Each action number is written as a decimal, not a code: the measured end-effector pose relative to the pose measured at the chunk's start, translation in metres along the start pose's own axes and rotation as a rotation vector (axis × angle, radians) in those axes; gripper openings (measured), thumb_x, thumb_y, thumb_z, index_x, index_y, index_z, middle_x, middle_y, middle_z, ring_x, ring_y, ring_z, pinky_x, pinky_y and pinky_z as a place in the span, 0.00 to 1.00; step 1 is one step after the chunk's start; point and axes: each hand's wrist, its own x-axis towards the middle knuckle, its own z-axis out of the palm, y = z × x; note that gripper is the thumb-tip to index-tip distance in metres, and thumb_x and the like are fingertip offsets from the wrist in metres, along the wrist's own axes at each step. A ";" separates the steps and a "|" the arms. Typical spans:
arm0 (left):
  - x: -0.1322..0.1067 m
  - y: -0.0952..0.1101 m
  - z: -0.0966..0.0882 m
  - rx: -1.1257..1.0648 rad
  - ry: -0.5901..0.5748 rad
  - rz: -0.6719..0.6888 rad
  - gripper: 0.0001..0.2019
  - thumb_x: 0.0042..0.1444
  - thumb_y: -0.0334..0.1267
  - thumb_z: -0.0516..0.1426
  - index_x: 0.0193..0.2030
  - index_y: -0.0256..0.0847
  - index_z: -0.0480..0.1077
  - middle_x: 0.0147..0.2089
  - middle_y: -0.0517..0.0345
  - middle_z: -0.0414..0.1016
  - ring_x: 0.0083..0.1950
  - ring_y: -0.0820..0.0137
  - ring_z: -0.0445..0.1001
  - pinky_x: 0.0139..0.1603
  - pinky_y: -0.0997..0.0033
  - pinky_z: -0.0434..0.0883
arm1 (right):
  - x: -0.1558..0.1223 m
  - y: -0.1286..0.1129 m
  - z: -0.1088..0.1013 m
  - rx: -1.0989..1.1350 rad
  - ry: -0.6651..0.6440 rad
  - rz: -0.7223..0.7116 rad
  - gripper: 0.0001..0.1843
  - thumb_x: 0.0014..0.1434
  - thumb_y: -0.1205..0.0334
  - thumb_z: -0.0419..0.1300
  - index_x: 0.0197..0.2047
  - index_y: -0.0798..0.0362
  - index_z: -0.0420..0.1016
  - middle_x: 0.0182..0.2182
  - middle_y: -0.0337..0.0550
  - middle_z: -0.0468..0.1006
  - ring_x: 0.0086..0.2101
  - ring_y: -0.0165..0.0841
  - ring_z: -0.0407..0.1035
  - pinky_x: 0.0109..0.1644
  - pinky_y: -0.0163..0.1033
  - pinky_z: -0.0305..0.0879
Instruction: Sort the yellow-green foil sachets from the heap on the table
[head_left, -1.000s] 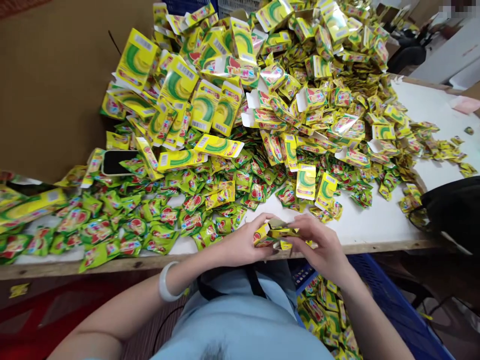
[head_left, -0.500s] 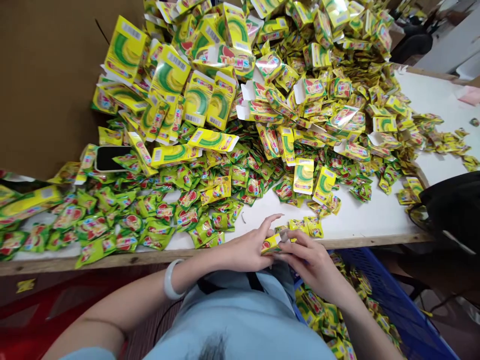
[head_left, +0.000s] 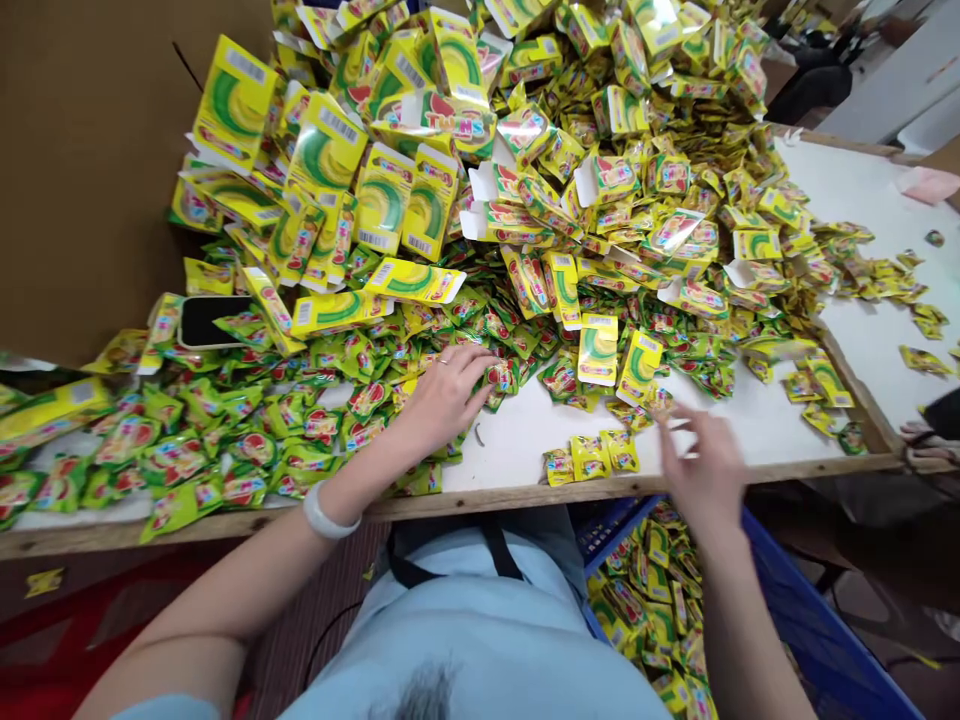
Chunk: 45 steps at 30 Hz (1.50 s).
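Note:
My left hand (head_left: 448,395) reaches onto the pile of small green packets (head_left: 322,425) with watermelon prints. Its fingers are apart from the thumb, and the fingertips touch or hover at a green packet (head_left: 501,378). My right hand (head_left: 703,462), smeared by motion, is over the table's front edge beside some yellow packets (head_left: 658,402); whether it holds anything is unclear. Three small yellow packets (head_left: 590,457) lie in a row near the edge between my hands. A small yellow box (head_left: 640,366) and another yellow box (head_left: 598,349) rest on the packets behind them.
Yellow boxes (head_left: 385,195), many with flaps open, are heaped at the back. A phone (head_left: 210,322) lies at the left beside brown cardboard (head_left: 82,180). Below the wooden table edge (head_left: 480,502), a blue crate (head_left: 806,610) contains yellow boxes. More packets (head_left: 926,358) lie on the right.
The small yellow box that both hands held is out of them. My left hand has moved up and left onto the green packets; my right hand has moved right.

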 end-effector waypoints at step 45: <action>0.009 0.063 0.008 -0.771 -0.266 0.103 0.12 0.68 0.43 0.51 0.49 0.39 0.70 0.41 0.51 0.78 0.41 0.66 0.76 0.45 0.67 0.73 | -0.016 -0.086 0.047 1.346 -0.206 0.544 0.16 0.56 0.51 0.67 0.44 0.51 0.75 0.40 0.47 0.82 0.40 0.39 0.77 0.44 0.46 0.77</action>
